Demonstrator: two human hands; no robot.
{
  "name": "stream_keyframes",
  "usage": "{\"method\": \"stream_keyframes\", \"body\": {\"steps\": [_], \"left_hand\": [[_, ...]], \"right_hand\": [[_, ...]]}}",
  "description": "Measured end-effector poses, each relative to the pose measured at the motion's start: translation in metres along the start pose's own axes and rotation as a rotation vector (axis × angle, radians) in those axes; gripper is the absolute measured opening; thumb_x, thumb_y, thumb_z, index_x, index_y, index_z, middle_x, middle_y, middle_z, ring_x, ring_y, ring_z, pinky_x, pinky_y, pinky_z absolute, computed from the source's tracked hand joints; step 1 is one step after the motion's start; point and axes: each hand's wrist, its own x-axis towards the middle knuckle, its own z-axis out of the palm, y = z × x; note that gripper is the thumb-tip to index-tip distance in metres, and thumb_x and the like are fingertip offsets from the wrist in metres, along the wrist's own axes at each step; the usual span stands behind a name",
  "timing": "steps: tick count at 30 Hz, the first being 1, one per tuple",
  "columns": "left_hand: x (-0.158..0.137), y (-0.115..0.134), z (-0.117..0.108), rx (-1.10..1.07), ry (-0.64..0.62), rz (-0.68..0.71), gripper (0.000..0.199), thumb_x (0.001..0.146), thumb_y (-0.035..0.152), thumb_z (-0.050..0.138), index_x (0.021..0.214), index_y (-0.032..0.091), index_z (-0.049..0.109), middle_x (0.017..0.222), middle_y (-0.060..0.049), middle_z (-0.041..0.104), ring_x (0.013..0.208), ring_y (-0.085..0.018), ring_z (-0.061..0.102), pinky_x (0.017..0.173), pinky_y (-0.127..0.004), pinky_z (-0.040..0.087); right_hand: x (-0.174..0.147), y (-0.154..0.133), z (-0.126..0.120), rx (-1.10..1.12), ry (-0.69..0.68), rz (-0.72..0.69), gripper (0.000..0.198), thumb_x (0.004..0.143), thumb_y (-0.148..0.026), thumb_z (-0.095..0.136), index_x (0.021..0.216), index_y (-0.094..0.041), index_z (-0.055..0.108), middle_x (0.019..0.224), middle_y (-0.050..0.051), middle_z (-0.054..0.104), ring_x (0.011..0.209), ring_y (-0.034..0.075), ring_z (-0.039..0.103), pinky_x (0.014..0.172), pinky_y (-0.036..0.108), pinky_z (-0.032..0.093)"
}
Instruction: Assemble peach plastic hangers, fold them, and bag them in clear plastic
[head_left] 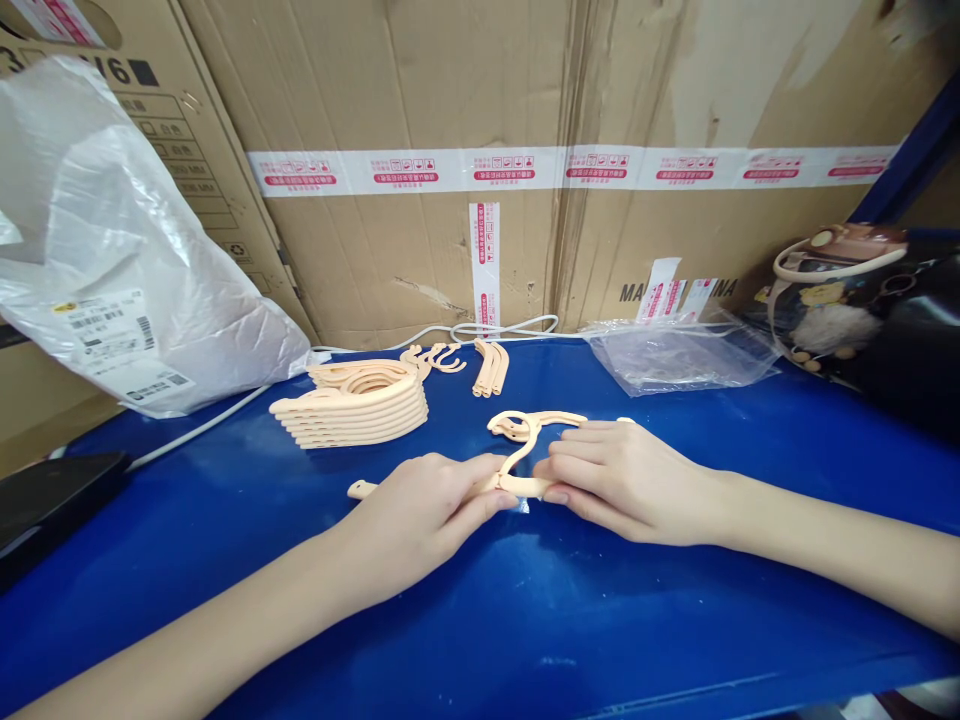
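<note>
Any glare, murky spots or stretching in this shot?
In the head view, highlights shine on the white bag and clear bag; the head view's right side leaves the black bag dark, with little detail; apparent wide-angle stretch toward the head view's edges; left hand, right hand and hanger look fairly clear there.

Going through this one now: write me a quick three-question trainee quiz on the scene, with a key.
1. True or false: the left hand and right hand both grip the same beige hanger.
2. In the picture, where is the clear plastic bag relative to the stacked beige pieces? A) left B) right C) underneath
3. Fill in: the table is ____.

Key: 1 true; 2 B; 3 blue.
</note>
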Motion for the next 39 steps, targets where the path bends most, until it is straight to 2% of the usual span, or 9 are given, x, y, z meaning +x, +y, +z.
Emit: {"method": "stream_keyframes", "body": {"steps": [5,8,13,18,21,24,30,34,39], "left_hand": [[0.000,-0.001,0.001,-0.010,0.089,-0.017,0.033,0.099,0.043,0.037,0.097,0.019,0.059,0.067,0.003,0.055,0.060,-0.013,0.050,0.057,-0.025,0.027],[0.000,-0.002,0.001,-0.024,0.147,-0.036,0.034,0.099,0.044,0.038,0.104,0.019,0.061,0.065,0.004,0.055,0.058,-0.013,0.050,0.055,-0.024,0.027],[-0.002,0.001,0.001,0.010,0.202,-0.043,0.033,0.097,0.045,0.041,0.100,0.020,0.063,0.054,0.007,0.045,0.050,-0.011,0.043,0.050,-0.023,0.024],[-0.005,0.004,0.002,0.078,0.205,0.018,0.029,0.098,0.040,0.041,0.094,0.020,0.062,0.061,0.004,0.057,0.055,-0.013,0.053,0.052,-0.023,0.027],[-0.006,0.003,0.004,0.113,0.179,0.094,0.026,0.099,0.038,0.041,0.101,0.021,0.060,0.075,0.001,0.066,0.062,-0.015,0.060,0.055,-0.023,0.032],[-0.007,0.003,0.008,0.139,0.147,0.181,0.023,0.100,0.035,0.040,0.106,0.021,0.057,0.082,0.000,0.069,0.063,-0.014,0.062,0.054,-0.023,0.032],[-0.010,0.006,0.011,0.273,0.163,0.283,0.020,0.098,0.032,0.046,0.101,0.020,0.062,0.075,0.000,0.067,0.063,-0.015,0.061,0.053,-0.025,0.030],[-0.008,0.004,0.009,0.267,0.163,0.301,0.022,0.099,0.033,0.045,0.101,0.020,0.063,0.078,0.000,0.067,0.071,-0.016,0.059,0.056,-0.026,0.033],[-0.003,0.000,0.007,0.219,0.183,0.302,0.024,0.101,0.031,0.041,0.108,0.019,0.060,0.088,-0.002,0.067,0.080,-0.017,0.056,0.064,-0.027,0.039]], "right_hand": [[-0.002,0.004,-0.004,-0.127,0.294,-0.011,0.022,0.094,-0.030,0.052,0.108,-0.016,0.060,0.103,0.011,0.064,0.093,0.021,0.055,0.079,0.035,0.042],[-0.004,0.004,-0.007,-0.195,0.399,-0.025,0.020,0.094,-0.021,0.051,0.112,-0.015,0.058,0.091,0.008,0.066,0.081,0.018,0.057,0.071,0.032,0.042],[-0.005,0.000,-0.005,-0.119,0.281,-0.038,0.024,0.095,-0.013,0.045,0.116,-0.015,0.055,0.094,0.007,0.071,0.077,0.014,0.062,0.063,0.027,0.042],[-0.002,-0.002,-0.003,-0.047,0.132,0.041,0.034,0.098,-0.026,0.044,0.130,-0.013,0.051,0.102,0.009,0.071,0.089,0.016,0.065,0.075,0.028,0.047],[-0.001,-0.003,-0.003,-0.019,0.094,0.072,0.036,0.099,-0.029,0.043,0.129,-0.012,0.052,0.107,0.011,0.069,0.100,0.018,0.064,0.083,0.030,0.048],[0.000,-0.007,-0.003,0.027,0.096,0.115,0.030,0.100,-0.031,0.041,0.119,-0.016,0.059,0.112,0.010,0.068,0.101,0.018,0.062,0.086,0.030,0.046],[0.001,-0.001,-0.006,0.032,0.156,0.407,0.027,0.099,-0.037,0.041,0.087,-0.020,0.059,0.082,0.002,0.062,0.076,0.016,0.056,0.067,0.027,0.041],[0.001,0.014,-0.011,-0.052,0.120,0.574,0.010,0.091,-0.027,0.049,0.083,-0.021,0.051,0.078,0.000,0.058,0.070,0.016,0.054,0.063,0.026,0.037],[-0.001,0.027,-0.015,-0.135,0.039,0.619,0.004,0.084,-0.019,0.050,0.082,-0.021,0.046,0.074,-0.001,0.054,0.065,0.015,0.051,0.058,0.026,0.034]]}}
